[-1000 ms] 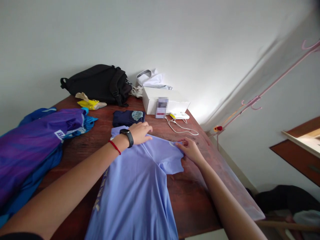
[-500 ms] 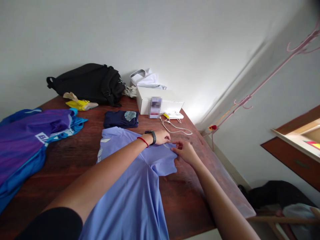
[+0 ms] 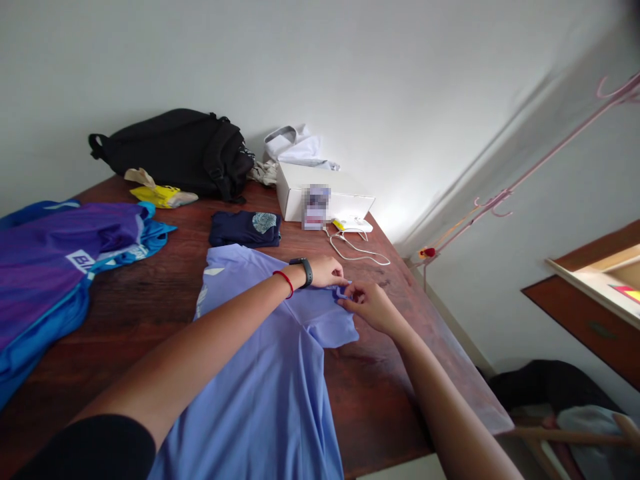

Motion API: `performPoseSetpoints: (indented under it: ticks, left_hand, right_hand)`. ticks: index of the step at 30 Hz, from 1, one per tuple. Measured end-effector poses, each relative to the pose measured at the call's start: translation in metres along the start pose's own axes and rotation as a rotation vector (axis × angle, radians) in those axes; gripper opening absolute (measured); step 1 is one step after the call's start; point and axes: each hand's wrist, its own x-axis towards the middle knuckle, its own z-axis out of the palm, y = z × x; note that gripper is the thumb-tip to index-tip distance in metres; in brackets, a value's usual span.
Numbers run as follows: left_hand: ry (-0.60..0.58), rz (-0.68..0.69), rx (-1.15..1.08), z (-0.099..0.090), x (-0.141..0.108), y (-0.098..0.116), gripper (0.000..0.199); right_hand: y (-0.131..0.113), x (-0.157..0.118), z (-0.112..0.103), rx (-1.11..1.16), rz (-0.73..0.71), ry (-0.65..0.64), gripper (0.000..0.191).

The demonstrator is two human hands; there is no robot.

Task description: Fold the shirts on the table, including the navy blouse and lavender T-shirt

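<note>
A periwinkle-blue T-shirt (image 3: 270, 373) lies spread on the dark wooden table (image 3: 145, 300), its lower part running off the bottom of the view. My left hand (image 3: 326, 272), with a dark band and a red string at the wrist, pinches the shirt's sleeve near its upper edge. Close beside it, my right hand (image 3: 371, 305) has thumb and fingers closed on the same sleeve, and a small fold of cloth stands up between the two hands. Part of the shirt's chest is hidden under my left forearm.
A folded navy garment (image 3: 244, 229) lies beyond the shirt. Left is a purple and blue jersey (image 3: 95, 233). Behind stand a black backpack (image 3: 170, 153), a yellow packet (image 3: 159, 195) and a white box (image 3: 345, 199) with a white cable (image 3: 357, 255). A pink coat rack (image 3: 540, 167) leans at right.
The bit of sleeve between my hands has been lifted into a small fold. My right fingers have closed in on the cloth. The camera view has shifted slightly.
</note>
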Motion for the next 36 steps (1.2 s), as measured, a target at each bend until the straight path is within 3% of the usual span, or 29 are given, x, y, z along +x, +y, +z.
performPoseSetpoints:
  ticks: [6, 13, 20, 24, 31, 36]
  left_hand:
    - [-0.054, 0.026, -0.119, 0.005, -0.001, -0.002, 0.016]
    - [0.020, 0.041, -0.302, 0.004, 0.000, -0.002, 0.025]
    - [0.015, 0.112, -0.421, -0.010, -0.013, 0.004, 0.029]
    - [0.002, 0.166, -0.446, -0.009, -0.015, 0.007, 0.036]
    - [0.044, 0.231, -0.449, -0.004, -0.009, -0.002, 0.043]
    - [0.061, 0.240, -0.506, -0.010, -0.012, 0.000, 0.035]
  right_hand:
    - [0.000, 0.002, 0.001, 0.087, 0.047, 0.027, 0.030]
    - [0.003, 0.005, 0.001, 0.410, 0.125, 0.151, 0.038]
    - [-0.008, 0.003, 0.000, 0.458, 0.177, 0.242, 0.043]
    - [-0.008, 0.004, 0.001, 0.488, 0.172, 0.272, 0.045]
    - [-0.009, 0.005, 0.003, 0.619, 0.179, 0.290, 0.047]
    - [-0.015, 0.004, 0.005, 0.785, 0.172, 0.267, 0.049]
